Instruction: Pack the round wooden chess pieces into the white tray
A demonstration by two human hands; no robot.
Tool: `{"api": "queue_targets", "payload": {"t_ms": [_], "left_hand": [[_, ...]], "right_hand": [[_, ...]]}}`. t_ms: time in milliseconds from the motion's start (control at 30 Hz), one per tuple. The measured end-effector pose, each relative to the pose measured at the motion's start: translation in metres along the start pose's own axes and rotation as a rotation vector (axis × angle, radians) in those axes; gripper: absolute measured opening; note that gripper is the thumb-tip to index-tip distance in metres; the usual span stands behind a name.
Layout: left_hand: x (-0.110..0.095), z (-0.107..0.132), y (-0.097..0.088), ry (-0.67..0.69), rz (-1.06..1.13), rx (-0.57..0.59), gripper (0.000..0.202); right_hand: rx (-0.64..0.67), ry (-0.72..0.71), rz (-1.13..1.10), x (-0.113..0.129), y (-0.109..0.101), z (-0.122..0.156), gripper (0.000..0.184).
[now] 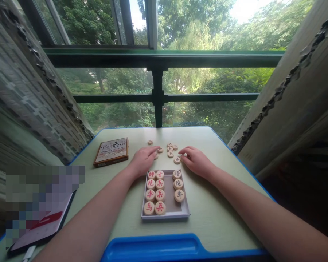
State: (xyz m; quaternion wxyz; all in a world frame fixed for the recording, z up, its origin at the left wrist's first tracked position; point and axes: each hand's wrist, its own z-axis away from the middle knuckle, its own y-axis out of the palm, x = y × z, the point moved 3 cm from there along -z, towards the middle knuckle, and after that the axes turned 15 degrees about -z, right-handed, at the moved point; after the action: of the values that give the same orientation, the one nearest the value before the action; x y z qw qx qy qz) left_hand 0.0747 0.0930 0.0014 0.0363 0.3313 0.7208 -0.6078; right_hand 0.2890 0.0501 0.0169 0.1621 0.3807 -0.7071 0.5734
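Note:
Wooden Chinese chess pieces lie loose on the pale green table, several in a cluster beyond the box. My left hand [144, 160] rests left of them with fingers stretched out, its fingertips at a loose piece [160, 149]; another piece [156, 156] is partly hidden under this hand. On the right, my right hand [198, 161] has its fingers slightly bent and apart, the tips beside a dark-lettered piece [177, 160]. Below my hands sits a shallow white box [170, 217]. It holds two columns of red-lettered pieces [160, 195] at left and three black-lettered pieces [178, 184] at right.
A Chinese chess box lid [111, 151] lies on the table [125, 225] at left. Near the left edge, a tablet-like device [47, 220], partly pixelated, has a white cable. A blue tray edge [155, 247] runs along the front. Curtains flank the railed window.

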Motion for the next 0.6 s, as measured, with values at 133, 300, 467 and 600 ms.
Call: {"api": "queue_targets", "payload": {"t_ms": [133,300,467,600], "left_hand": [[0.002,0.0,0.001,-0.102,0.042,0.054,0.039],[0.013,0.0,-0.001,-0.246,0.25,0.067,0.052],[0.012,0.001,-0.003,-0.183,0.134,0.066,0.038],[0.007,0.003,-0.005,-0.158,0.063,0.052,0.032]], "right_hand": [[-0.003,0.038,-0.004,-0.001,-0.004,-0.001,0.025],[0.05,0.073,0.034,-0.002,-0.013,0.002,0.03],[0.095,0.029,0.036,0.003,-0.012,0.004,0.019],[0.12,0.026,0.047,0.004,-0.009,0.005,0.018]]}}
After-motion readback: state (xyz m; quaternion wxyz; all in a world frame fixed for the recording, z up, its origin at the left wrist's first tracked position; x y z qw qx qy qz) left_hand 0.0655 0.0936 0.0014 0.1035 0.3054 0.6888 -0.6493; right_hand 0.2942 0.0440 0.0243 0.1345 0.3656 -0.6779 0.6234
